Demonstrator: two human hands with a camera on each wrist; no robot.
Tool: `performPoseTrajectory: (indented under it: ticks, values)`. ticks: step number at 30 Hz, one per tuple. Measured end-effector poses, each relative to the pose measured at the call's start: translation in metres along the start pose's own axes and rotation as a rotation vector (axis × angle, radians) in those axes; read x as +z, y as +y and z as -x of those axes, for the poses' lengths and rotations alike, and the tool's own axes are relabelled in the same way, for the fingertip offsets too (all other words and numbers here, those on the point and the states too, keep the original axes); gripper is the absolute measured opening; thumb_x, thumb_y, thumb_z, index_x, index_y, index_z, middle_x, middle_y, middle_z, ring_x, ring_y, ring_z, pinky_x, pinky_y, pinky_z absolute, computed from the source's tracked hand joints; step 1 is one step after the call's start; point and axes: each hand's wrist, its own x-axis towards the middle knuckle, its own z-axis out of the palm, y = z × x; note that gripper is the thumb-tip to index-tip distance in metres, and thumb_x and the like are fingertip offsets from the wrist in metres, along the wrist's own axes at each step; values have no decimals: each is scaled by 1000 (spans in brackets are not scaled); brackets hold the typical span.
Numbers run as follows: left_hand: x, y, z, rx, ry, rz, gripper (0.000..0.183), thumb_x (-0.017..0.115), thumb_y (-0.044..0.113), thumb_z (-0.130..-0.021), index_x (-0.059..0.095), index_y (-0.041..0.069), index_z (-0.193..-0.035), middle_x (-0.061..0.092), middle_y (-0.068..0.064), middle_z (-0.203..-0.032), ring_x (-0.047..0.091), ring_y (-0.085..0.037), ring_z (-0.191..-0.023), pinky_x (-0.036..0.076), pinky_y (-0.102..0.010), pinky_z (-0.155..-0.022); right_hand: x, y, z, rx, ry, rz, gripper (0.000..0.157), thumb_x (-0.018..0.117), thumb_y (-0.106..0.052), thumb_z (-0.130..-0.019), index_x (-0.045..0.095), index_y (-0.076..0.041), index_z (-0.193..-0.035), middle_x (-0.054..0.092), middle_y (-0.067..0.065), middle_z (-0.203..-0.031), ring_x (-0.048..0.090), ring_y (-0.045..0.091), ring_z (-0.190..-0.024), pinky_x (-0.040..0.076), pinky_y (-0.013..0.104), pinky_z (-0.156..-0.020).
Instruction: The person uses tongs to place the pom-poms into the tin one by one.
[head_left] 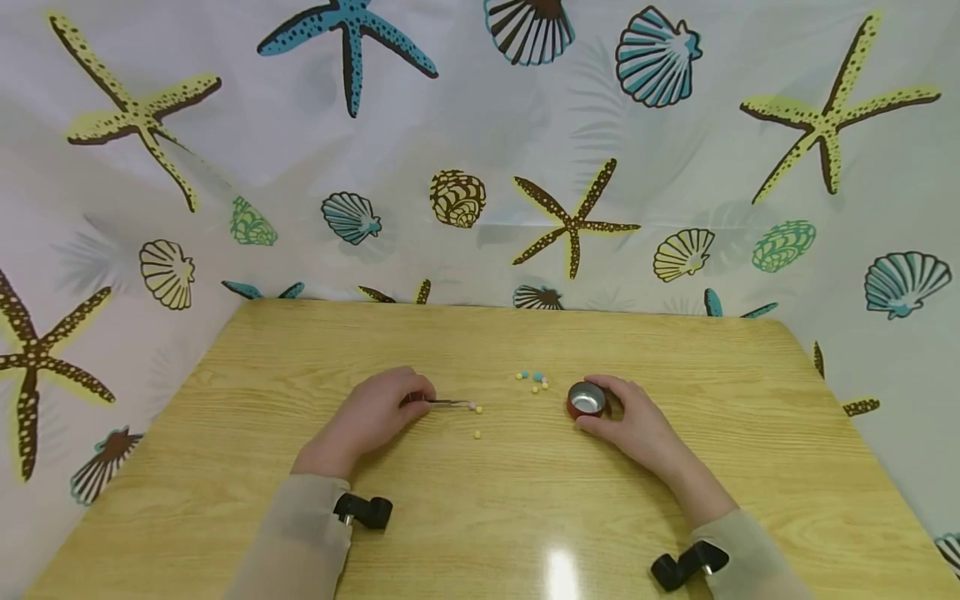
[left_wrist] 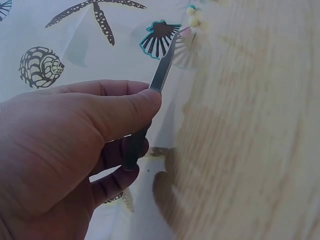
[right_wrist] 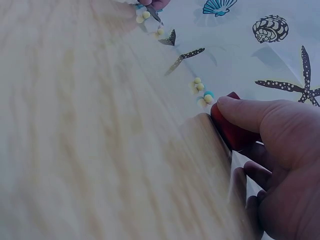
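Note:
My left hand (head_left: 384,410) pinches a pair of metal tweezers (left_wrist: 161,72) between thumb and fingers. At their bent tips is a small pink bead (head_left: 472,406); whether the tips grip it I cannot tell. A yellow bead (head_left: 479,409) lies right beside it, and another yellow bead (head_left: 477,435) sits a little nearer me. My right hand (head_left: 628,421) holds a small round red tin (head_left: 586,400), silver inside, with thumb and fingers around its side. In the right wrist view the red tin (right_wrist: 234,125) shows its outer wall, its inside hidden.
Between the hands, toward the back, lies a loose group of blue, yellow and pink beads (head_left: 536,377) left of the tin. The wooden table (head_left: 480,517) ends at a white curtain (head_left: 465,125) printed with shells and starfish. Black mounts (head_left: 363,510) are strapped on both sleeves.

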Motion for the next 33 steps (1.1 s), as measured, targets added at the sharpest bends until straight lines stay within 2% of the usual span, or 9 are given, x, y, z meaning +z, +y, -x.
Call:
performPoseTrajectory:
  ticks: [10, 17, 23, 28, 33]
  values:
    - [-6, 9, -5, -12, 69, -4, 12, 78, 13, -105, 80, 12, -117, 70, 1, -103, 65, -19, -92, 58, -45, -87, -3, -5, -2, -12, 7, 4, 69, 87, -34, -100, 58, -12, -159, 58, 20, -156, 50, 43, -146, 37, 65, -121]
    - [-3, 23, -9, -17, 102, 8, 13, 75, 11, -107, 80, 10, -119, 71, -2, -107, 67, -20, -96, 59, -46, -90, 2, -2, -3, -19, 8, -12, 71, 89, -34, -97, 59, -12, -158, 60, 17, -154, 51, 40, -144, 37, 64, -121]
    - [6, 42, -15, -7, 120, 5, 12, 75, 13, -107, 81, 11, -118, 72, 0, -107, 67, -18, -94, 58, -44, -89, 6, 1, -2, -27, 23, -18, 67, 91, -31, -95, 63, -11, -153, 65, 14, -148, 53, 39, -141, 38, 63, -120]
    - [10, 64, -23, 18, 155, -13, 8, 77, 13, -106, 81, 13, -114, 72, 1, -105, 66, -18, -91, 58, -42, -86, 7, 3, -2, -29, 32, -12, 68, 92, -30, -95, 63, -11, -153, 66, 13, -148, 54, 37, -139, 40, 62, -119]
    - [14, 86, -33, 41, 168, -45, 8, 77, 14, -106, 82, 15, -114, 74, 2, -107, 69, -20, -94, 56, -47, -96, 6, 0, -2, -40, 41, -8, 67, 91, -31, -95, 64, -11, -152, 66, 13, -147, 55, 37, -137, 41, 63, -117]
